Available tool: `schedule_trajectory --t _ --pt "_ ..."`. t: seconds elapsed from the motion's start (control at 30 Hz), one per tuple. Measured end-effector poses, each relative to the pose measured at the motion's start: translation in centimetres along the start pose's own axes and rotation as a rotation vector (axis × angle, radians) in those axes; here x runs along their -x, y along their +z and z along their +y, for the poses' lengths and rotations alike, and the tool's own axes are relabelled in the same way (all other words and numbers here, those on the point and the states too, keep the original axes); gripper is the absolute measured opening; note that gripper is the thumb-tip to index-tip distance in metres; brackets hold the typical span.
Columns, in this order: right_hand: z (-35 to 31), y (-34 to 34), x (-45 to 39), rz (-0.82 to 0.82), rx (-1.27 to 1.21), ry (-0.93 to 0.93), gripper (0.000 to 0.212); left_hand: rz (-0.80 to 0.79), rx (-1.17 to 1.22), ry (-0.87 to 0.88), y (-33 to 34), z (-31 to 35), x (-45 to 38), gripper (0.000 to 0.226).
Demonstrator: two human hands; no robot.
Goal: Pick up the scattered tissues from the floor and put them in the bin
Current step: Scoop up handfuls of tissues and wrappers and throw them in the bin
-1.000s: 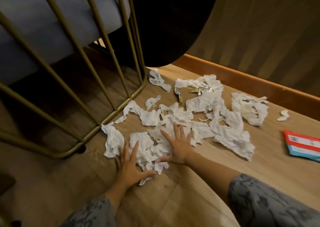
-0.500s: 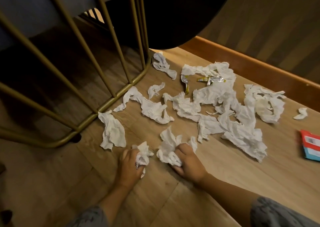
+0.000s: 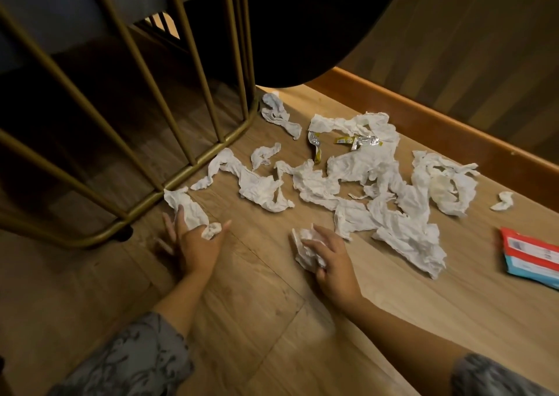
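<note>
Left hand lies on the wooden floor with fingers spread wide, a small tissue wad lodged between thumb and forefinger and its fingertips touching a crumpled tissue beside the gold metal frame. Right hand is closed around a bunched tissue, pressed to the floor. Scattered tissues cover the boards beyond both hands, with foil wrappers among them. Red and blue packet lies at the right edge. Bin not in view.
</note>
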State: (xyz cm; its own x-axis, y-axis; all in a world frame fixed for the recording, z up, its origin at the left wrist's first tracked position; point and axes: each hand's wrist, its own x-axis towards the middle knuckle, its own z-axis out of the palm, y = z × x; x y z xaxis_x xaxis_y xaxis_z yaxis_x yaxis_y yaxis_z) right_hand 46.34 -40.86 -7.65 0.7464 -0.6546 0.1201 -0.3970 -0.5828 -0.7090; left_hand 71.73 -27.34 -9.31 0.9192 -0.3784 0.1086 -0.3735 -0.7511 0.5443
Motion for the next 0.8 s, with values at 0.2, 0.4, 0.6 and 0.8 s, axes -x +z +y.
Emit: schedule_trajectory --t 0.2,0.4,0.6,0.8 --pt "3.3 -0.5 3.8 -0.23 0.342 -0.233 0.051 -0.073 0.144 0.003 0.3 -0.9 4.7 0.029" --pt "3.1 -0.4 3.5 -0.235 0.114 -0.221 0.031 -0.189 0.238 0.142 0.0 -0.1 7.9 0.072" --pt "0.9 -1.6 2.9 -0.135 0.008 -0.034 0.007 -0.16 0.142 0.017 -0.2 2.0 6.9 0.009" --pt "-1.2 -5.0 -0.4 0.043 0.022 0.014 0.021 -0.319 0.23 -0.04 -1.9 7.4 7.2 0.033"
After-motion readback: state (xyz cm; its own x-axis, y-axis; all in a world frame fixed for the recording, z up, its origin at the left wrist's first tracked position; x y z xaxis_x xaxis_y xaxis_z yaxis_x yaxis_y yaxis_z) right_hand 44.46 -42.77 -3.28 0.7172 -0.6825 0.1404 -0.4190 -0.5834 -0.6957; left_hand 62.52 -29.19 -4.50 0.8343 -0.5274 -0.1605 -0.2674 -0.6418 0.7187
